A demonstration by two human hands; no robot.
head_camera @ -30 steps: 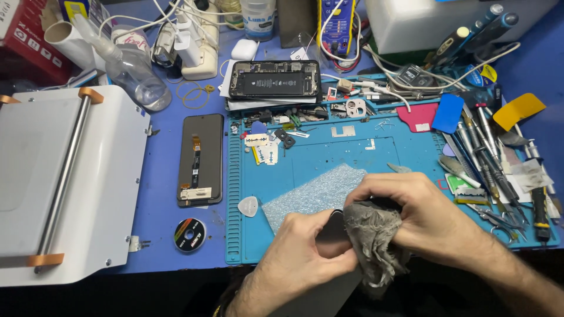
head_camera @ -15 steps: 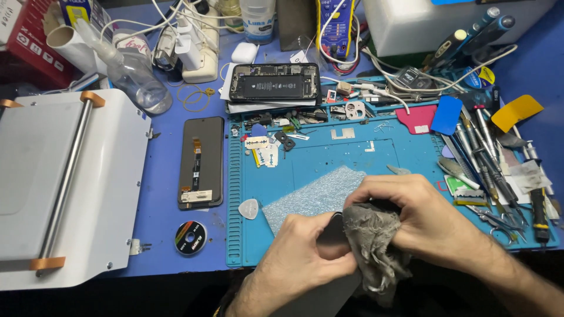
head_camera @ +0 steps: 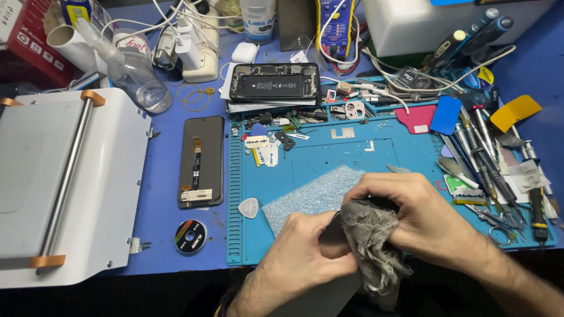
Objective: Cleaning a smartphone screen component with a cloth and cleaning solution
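- Dark flat panel [head_camera: 332, 238], probably a phone screen or back, sits low at the front edge of the blue mat [head_camera: 329, 155], mostly hidden between our hands.
- Our left hand [head_camera: 299, 258] is curled around its lower side and grips it firmly from below.
- Our right hand [head_camera: 411, 220] is closed over a grey rag [head_camera: 370, 246] and presses the bunched cloth onto the panel's upper part, so we judge the wiping to be in hand and not finished.
- How clean the panel is we cannot tell, since the rag and fingers cover nearly all of it.
- A pale foam sheet [head_camera: 314, 194] lies on the mat just behind our hands, touching or nearly touching them, with nothing resting on it.
- An opened phone [head_camera: 274, 82] lies beyond the mat's far edge with its insides showing, so we judge that reassembly is not yet done.
- A second dark display panel [head_camera: 201, 161] lies face down on the surface left of the mat, apart from our hands.
- Small parts [head_camera: 264, 147] lie loose on the mat's upper left, and tools [head_camera: 493, 158] are spread along its right side, none of them in our hands.
- A white press-like machine [head_camera: 64, 182] stands at the far left, untouched.
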